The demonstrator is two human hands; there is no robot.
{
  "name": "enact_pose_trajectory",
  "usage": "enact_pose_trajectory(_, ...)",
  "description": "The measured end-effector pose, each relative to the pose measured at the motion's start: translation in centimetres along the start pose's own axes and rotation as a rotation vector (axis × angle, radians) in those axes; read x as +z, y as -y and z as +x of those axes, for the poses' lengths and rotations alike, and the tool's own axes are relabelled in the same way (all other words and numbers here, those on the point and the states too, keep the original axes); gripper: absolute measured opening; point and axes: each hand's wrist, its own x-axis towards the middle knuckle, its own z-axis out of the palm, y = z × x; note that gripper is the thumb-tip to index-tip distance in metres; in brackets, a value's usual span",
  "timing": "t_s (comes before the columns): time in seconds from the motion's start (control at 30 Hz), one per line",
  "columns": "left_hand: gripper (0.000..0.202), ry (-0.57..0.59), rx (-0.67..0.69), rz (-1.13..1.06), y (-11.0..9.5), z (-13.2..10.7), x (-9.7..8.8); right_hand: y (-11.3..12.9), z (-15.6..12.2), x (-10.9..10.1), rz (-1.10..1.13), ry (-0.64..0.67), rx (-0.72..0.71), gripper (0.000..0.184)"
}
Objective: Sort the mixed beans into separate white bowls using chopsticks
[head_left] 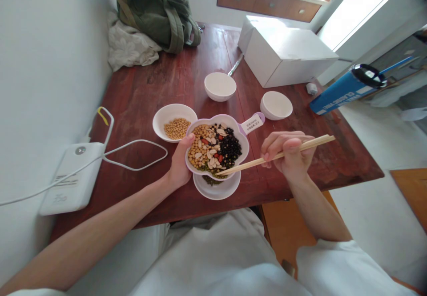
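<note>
My left hand grips the left rim of a lilac bowl filled with mixed beans: soybeans, black beans, green beans, peanuts. The bowl is lifted over a small white dish that holds some green beans. My right hand is closed on a pair of wooden chopsticks, whose tips reach the bowl's near rim. A white dish with soybeans sits just left of the bowl.
Two white dishes lie farther back on the red wooden table. A white box, a blue bottle, a green bag and a white device with cable stand around. A wall runs along the left.
</note>
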Motion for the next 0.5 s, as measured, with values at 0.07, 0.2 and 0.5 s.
enact_pose_trajectory(0.07, 0.065, -0.007, 0.009, 0.000, 0.01, 0.02, -0.03, 0.15, -0.03, -0.24, -0.012, -0.024, 0.004, 0.061)
enact_pose_trajectory(0.2, 0.067, -0.032, 0.023, 0.006, 0.01, 0.05, -0.15, 0.23, -0.09, -0.59, -0.012, -0.036, -0.023, 0.060)
enact_pose_trajectory(0.5, 0.065, -0.036, 0.031, 0.026, 0.21, 0.15, -0.29, 0.48, -0.06, -0.26, 0.007, 0.007, -0.023, 0.059)
